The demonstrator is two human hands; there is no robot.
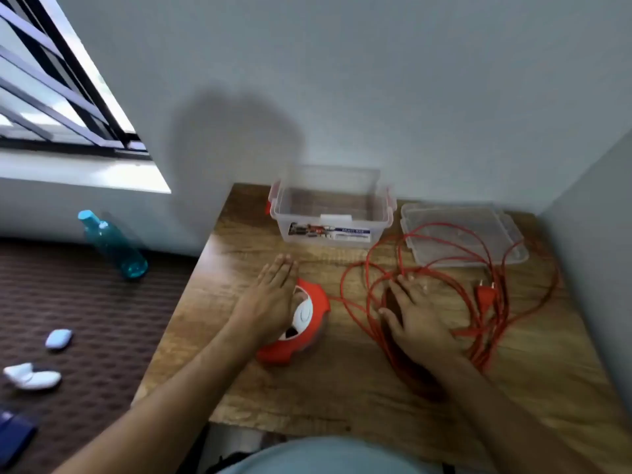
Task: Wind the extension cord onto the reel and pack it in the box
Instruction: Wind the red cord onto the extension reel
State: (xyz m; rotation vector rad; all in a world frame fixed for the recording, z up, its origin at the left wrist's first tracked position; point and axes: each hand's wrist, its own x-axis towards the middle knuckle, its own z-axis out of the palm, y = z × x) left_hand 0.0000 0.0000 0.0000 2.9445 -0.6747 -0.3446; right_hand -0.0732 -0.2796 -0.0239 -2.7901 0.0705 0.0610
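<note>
Winding not started: left hand (pixel 273 295) flat, fingers spread, resting on red-and-white reel (pixel 301 323), gripping nothing; right hand (pixel 417 316) open, palm down on loose orange cord (pixel 441 265) tangle mid-table, long spread left-right; plug (pixel 485 294) prongs point away. Next: grab reel, feed cord. Clear box (pixel 330 213) open behind

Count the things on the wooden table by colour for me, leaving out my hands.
Red: 2, the reel and the loose cord
Clear: 2, the open box and its lid
Total: 4
</note>
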